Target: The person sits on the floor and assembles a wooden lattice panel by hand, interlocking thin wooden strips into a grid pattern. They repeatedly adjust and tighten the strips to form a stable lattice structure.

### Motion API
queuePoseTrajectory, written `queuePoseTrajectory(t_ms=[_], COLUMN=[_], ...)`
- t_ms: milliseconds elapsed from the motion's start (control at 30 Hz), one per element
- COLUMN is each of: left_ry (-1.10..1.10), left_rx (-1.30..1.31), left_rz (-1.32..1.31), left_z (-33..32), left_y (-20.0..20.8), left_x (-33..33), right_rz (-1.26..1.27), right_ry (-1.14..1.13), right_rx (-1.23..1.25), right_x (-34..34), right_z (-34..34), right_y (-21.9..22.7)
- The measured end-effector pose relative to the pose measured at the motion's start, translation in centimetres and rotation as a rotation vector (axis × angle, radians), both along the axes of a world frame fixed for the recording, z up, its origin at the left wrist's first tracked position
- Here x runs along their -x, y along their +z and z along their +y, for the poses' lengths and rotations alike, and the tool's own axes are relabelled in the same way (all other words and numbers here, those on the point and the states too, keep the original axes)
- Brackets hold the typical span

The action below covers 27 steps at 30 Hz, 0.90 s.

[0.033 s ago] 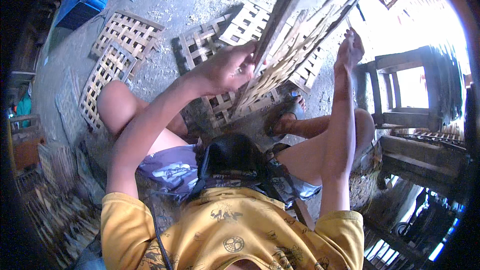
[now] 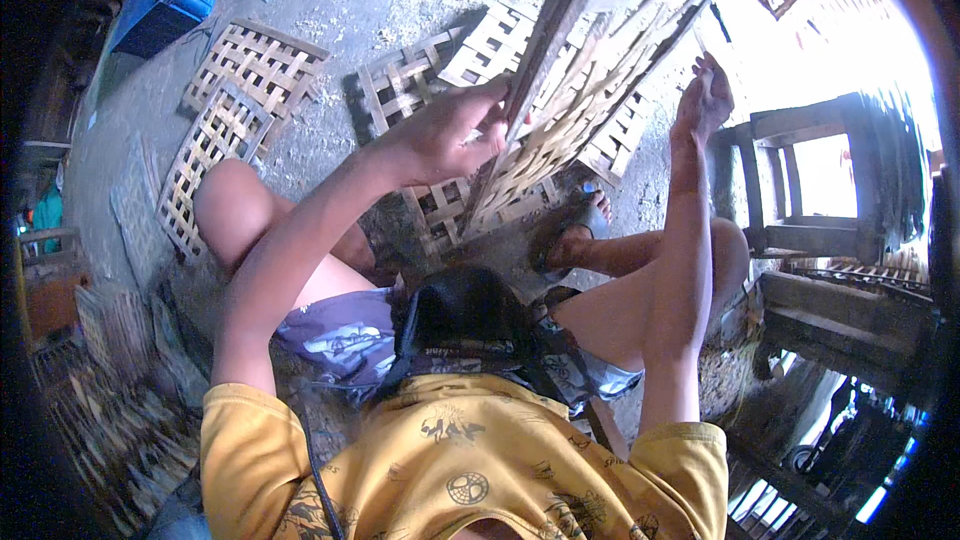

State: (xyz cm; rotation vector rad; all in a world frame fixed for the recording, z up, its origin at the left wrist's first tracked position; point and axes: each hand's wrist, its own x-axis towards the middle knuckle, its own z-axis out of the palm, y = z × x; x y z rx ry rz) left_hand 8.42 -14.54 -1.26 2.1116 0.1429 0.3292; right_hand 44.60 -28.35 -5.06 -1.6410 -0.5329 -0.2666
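My left hand (image 2: 455, 140) is closed around the near wooden edge of a woven bamboo panel (image 2: 590, 90). This panel has a wooden frame and stands tilted, its lower corner near the floor between my feet. My right hand (image 2: 706, 102) is raised to the right of the panel, apart from it. Its fingers point upward, loosely bent and apart, and I see nothing held in them. Beneath the raised panel lie other flat lattice panels, a darker one (image 2: 408, 80) and a paler one (image 2: 490, 45), partly hidden by it.
More lattice panels (image 2: 255, 65) lie on the concrete floor to the left. A blue crate (image 2: 172, 0) stands at the far left. Close by my right knee are a wooden stool-like frame (image 2: 800, 125) and a heavy timber bench (image 2: 840, 315). Scraps litter the floor.
The panel in my left hand has shifted slightly upward and left. My right hand has moved a little to the right, away from the panel.
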Motion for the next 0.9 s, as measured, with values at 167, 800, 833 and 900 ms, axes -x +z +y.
queuePoseTrajectory(t_ms=[167,800,833,900], left_ry=[0.081,0.428,0.446,0.462], left_rx=[-0.008,0.486,0.474,0.448], left_rz=[-0.171,-0.455,-0.451,-0.447], left_z=[1.4,6.1,6.2,6.4], left_y=[-0.5,-0.2,-0.4,-0.7], left_x=[-0.3,-0.8,-0.9,-1.0], right_rz=[-0.352,-0.466,-0.477,-0.452], right_ry=[-0.035,0.313,0.338,0.390], right_rx=[0.045,0.078,0.084,0.075], right_x=[4.3,14.9,15.1,15.7], right_z=[0.7,-4.1,-4.1,-3.9], right_y=[4.8,7.8,7.8,7.9])
